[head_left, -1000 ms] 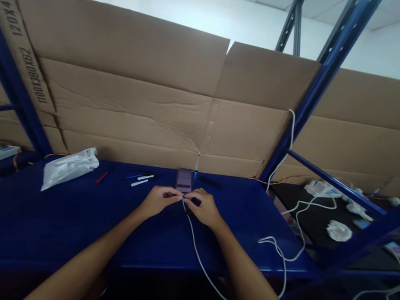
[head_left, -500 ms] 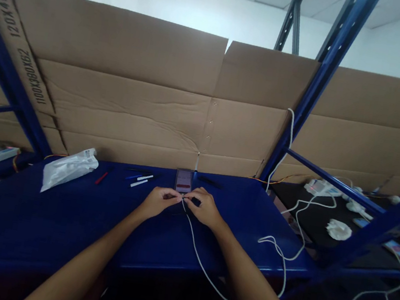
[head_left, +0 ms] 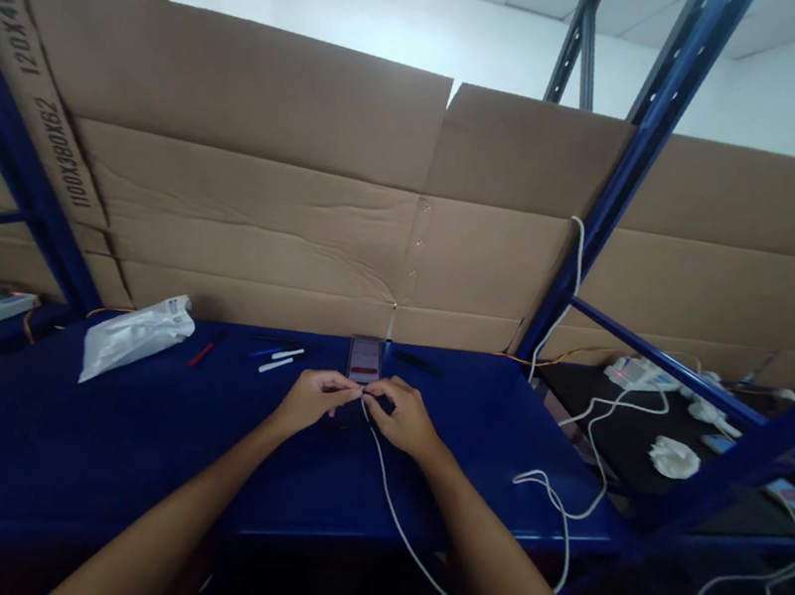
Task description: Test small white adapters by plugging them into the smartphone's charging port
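Observation:
My left hand [head_left: 310,399] and my right hand [head_left: 403,415] meet fingertip to fingertip over the blue shelf [head_left: 121,425]. Both are pinched on the end of a thin white cable [head_left: 399,524], which runs back toward me between my forearms and off the shelf's front edge. A small dark object lies under the fingertips; I cannot make it out. Just beyond the hands a phone [head_left: 365,359] with a lit screen lies flat on the shelf.
A white plastic bag [head_left: 135,334] lies at the left, with red, blue and white pens [head_left: 280,357] beside it. Cardboard sheets [head_left: 273,177] wall the back. Another white cable [head_left: 561,504] loops at the right, toward a power strip [head_left: 638,374], a charger and more phones.
Almost nothing: my hands stay pinched on the cable end, with the fingers shifting slightly. The view has barely moved.

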{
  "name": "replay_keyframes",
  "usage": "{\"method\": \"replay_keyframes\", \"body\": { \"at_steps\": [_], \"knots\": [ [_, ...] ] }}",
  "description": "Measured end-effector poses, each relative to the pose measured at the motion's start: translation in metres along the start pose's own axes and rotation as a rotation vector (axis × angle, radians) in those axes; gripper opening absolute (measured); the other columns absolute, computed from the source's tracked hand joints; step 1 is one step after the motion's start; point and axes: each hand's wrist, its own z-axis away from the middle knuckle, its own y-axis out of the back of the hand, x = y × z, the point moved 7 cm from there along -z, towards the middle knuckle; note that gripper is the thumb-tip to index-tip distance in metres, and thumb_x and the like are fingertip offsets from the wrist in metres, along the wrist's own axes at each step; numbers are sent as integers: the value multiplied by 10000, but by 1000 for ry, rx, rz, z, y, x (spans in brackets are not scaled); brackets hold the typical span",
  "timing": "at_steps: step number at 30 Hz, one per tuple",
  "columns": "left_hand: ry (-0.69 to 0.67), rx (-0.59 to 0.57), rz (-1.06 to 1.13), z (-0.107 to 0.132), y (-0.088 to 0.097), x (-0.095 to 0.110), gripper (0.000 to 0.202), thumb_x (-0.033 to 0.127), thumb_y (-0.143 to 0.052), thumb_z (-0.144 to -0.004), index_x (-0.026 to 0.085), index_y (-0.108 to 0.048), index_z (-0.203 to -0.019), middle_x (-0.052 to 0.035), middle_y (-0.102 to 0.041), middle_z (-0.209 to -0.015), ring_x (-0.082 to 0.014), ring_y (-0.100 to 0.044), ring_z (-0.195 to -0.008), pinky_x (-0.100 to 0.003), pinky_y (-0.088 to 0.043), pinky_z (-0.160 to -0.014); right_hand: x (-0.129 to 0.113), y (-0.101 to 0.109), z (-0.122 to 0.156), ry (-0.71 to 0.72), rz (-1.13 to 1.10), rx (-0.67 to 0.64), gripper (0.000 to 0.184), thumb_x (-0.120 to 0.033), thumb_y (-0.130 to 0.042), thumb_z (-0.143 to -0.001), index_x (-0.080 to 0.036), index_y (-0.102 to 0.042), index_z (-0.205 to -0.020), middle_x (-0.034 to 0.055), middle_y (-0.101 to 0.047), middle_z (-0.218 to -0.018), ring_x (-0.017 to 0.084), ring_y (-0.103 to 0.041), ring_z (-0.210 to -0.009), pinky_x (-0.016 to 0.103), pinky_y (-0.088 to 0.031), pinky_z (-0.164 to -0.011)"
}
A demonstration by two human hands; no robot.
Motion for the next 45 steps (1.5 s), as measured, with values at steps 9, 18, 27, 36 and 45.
{"method": "replay_keyframes", "body": {
  "at_steps": [9, 18, 27, 36, 45],
  "knots": [
    [-51, -123, -40, 3, -10, 3, 392, 489, -716, -835, 196, -794, -1084, -91, -760, -1112, -132, -606, -609, -230, -460, -476, 7, 3, -1, -63, 12, 19, 102, -287, -609, -953, -256, -706, -950, 21, -747, -904, 189, -642, -836, 308, -487, -781],
    [-113, 38, -351, -2, 15, 6, 301, 440, -662, -877, 213, -790, -1029, -56, -745, -940, -160, -596, -703, -277, -472, -689, 34, 1, 3, -208, 277, -56, 42, -219, -774, -803, -259, -772, -791, 53, -620, -999, 231, -505, -966, 399, -368, -890],
    [-102, 6, -686, -1, 19, -14, 166, 393, -748, -783, 261, -802, -868, -46, -716, -877, -227, -636, -825, -322, -481, -769, 46, -5, 7, -283, 322, -106, 20, -307, -797, -802, -312, -817, -803, 55, -548, -1010, 230, -457, -965, 400, -339, -866],
    [-202, -43, -887, 4, 17, -7, 161, 322, -626, -906, 239, -759, -868, -69, -690, -925, -253, -606, -883, -362, -454, -857, 63, 10, 9, -364, 379, 17, 123, -282, -750, -845, -303, -783, -961, 82, -574, -1107, 268, -452, -1048, 410, -358, -867],
    [-232, -8, -810, 4, 25, 2, 205, 329, -521, -977, 223, -692, -934, -62, -717, -922, -250, -624, -893, -348, -442, -847, 70, 3, 11, -375, 381, -25, 91, -222, -724, -857, -280, -766, -912, 77, -586, -1134, 265, -460, -1077, 404, -346, -882]
  ]
}}
